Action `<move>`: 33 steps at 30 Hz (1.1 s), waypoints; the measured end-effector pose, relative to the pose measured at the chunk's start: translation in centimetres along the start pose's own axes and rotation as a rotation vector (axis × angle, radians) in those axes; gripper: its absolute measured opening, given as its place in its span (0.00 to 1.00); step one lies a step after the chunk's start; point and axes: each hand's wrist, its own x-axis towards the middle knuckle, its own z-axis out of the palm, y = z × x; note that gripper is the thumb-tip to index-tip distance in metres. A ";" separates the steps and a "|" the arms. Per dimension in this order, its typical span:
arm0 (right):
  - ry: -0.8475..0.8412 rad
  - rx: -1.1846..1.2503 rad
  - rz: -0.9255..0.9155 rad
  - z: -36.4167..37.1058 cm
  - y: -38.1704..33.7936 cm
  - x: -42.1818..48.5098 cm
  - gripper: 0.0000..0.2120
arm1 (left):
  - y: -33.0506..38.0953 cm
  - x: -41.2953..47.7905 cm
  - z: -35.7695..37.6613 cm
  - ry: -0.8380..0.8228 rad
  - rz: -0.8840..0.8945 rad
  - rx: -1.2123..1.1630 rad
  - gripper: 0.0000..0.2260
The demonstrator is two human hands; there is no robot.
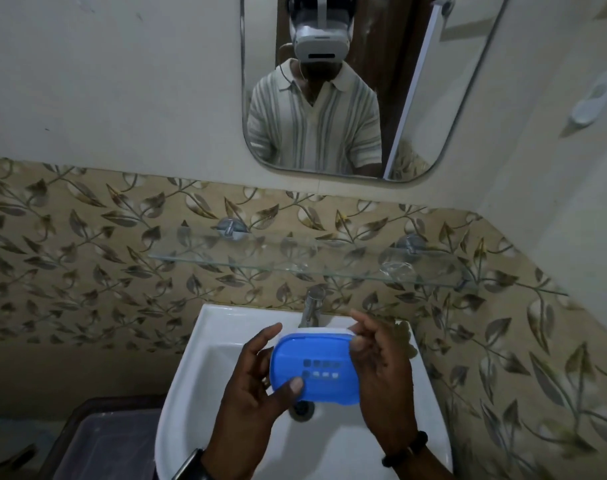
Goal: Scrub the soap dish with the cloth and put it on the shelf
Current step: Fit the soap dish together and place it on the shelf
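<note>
A blue plastic soap dish (326, 382) with small drain slots is held over the white sink (188, 372), its inside facing me. My left hand (250, 386) grips its left edge, thumb on the front lower rim. My right hand (381, 368) holds its right edge, fingers curled at the upper right corner. The glass shelf (329, 268) hangs on the wall above the tap. No cloth shows in view.
A chrome tap (312, 306) stands behind the dish, and the drain (300, 410) lies below it. A mirror (329, 98) above reflects a person. A purple tub (104, 441) sits at lower left. A white wall holder (589, 102) is at right.
</note>
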 end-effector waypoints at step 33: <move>-0.367 0.035 -0.312 -5.8 -4.5 -0.3 0.27 | 6.0 -0.9 2.7 -0.163 0.064 -0.100 0.33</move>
